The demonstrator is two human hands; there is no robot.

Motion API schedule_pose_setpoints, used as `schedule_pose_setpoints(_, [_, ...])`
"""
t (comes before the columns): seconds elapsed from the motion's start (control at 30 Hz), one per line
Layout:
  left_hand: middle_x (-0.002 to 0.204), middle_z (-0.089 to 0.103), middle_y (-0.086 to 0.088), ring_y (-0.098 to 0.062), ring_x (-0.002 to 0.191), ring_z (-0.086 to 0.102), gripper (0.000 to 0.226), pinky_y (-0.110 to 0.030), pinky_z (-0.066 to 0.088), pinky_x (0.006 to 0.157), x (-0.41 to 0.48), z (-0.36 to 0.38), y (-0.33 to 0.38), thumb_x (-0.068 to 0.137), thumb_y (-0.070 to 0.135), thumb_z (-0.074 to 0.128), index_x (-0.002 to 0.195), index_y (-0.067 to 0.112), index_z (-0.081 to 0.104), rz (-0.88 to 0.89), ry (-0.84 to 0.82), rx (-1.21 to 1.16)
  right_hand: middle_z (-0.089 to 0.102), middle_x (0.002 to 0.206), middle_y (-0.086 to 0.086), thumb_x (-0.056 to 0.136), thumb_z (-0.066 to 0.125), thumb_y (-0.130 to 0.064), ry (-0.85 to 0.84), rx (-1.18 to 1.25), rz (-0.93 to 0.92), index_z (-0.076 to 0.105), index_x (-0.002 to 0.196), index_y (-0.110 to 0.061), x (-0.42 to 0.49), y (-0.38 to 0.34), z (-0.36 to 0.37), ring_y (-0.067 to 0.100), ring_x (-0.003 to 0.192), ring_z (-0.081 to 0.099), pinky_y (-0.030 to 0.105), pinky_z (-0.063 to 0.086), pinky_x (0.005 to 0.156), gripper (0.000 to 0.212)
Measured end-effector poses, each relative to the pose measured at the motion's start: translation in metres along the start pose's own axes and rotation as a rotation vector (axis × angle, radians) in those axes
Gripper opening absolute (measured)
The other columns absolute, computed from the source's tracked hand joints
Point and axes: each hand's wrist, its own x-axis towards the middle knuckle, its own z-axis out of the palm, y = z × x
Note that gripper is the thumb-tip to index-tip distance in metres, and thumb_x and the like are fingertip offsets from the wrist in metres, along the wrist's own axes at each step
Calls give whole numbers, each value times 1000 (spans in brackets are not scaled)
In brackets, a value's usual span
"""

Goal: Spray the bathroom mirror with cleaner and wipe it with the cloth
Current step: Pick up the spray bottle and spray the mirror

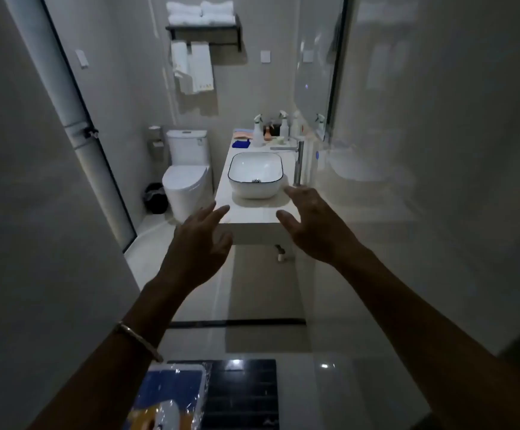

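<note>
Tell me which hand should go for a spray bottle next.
Right, probably. Both hands are open and empty, but the right hand reaches farther over the counter, on the mirror side, toward the spray bottle. The left hand lies farther back, by the counter's near left corner.

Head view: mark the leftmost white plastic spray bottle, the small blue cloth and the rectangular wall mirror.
Leftmost white plastic spray bottle [257, 135]: head view, bottle body.
Small blue cloth [240, 144]: head view, its middle.
Rectangular wall mirror [316, 63]: head view, bare glass.
</note>
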Motion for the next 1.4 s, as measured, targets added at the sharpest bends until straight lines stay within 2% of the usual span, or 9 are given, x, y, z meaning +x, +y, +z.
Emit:
schedule_pose_setpoints(0.1, [148,36,-9,-25,137,32,51,-54,30,108,-3,0,-15,90,22,57,139,17,42,-90,42,19,37,147,13,96,50,-32,-58,33,13,35,144,-13,14,-2,21,26,132,38,37,33,106,54])
schedule_pose_setpoints(0.33, [150,33,-5,-21,139,29,52,-41,28,111,22,5,-71,93,26,53,142,20,36,-218,-1,26,33,149,12,96,52,-33,-268,30,-53,29,148,-16,55,-19,82,26,134,35,40,34,109,60])
schedule_pose_setpoints(0.57, [148,37,-5,-22,136,35,52,-44,34,109,113,-3,-125,93,24,53,142,18,36,-184,31,-33,33,150,10,97,49,-33,-190,-77,-54,27,148,-18,169,-17,84,25,133,38,40,37,106,58])
schedule_pose_setpoints(0.7, [145,41,-10,-25,131,41,52,-43,39,105,170,-21,-166,93,20,55,141,14,36,-144,11,-17,32,150,9,98,46,-36,-246,-112,-40,26,148,-19,232,-26,119,26,132,39,40,38,104,57])
schedule_pose_setpoints(0.87, [148,36,-8,-25,134,36,54,-48,36,106,231,-26,-216,95,30,50,144,19,30,-156,-64,71,30,151,9,98,44,-38,-311,-100,10,23,149,-20,286,-18,156,26,132,39,42,39,105,58])
schedule_pose_setpoints(1.07, [151,30,-5,-24,138,29,55,-46,30,110,290,12,-240,95,31,50,145,20,30,-169,-127,82,27,153,8,98,44,-39,-330,-120,62,22,150,-21,349,26,180,26,135,36,41,35,105,59])
schedule_pose_setpoints(1.2, [153,27,-4,-24,140,25,56,-50,28,111,338,42,-256,95,32,49,146,22,28,-195,-170,94,26,154,7,98,44,-39,-333,-106,47,21,150,-22,404,55,198,26,136,35,40,34,105,59])
schedule_pose_setpoints(1.4, [155,20,-2,-23,142,20,59,-46,23,113,430,77,-279,95,37,48,147,26,23,-233,-190,145,26,154,8,98,44,-38,-357,-67,1,23,150,-21,504,93,217,25,137,33,37,32,107,58])
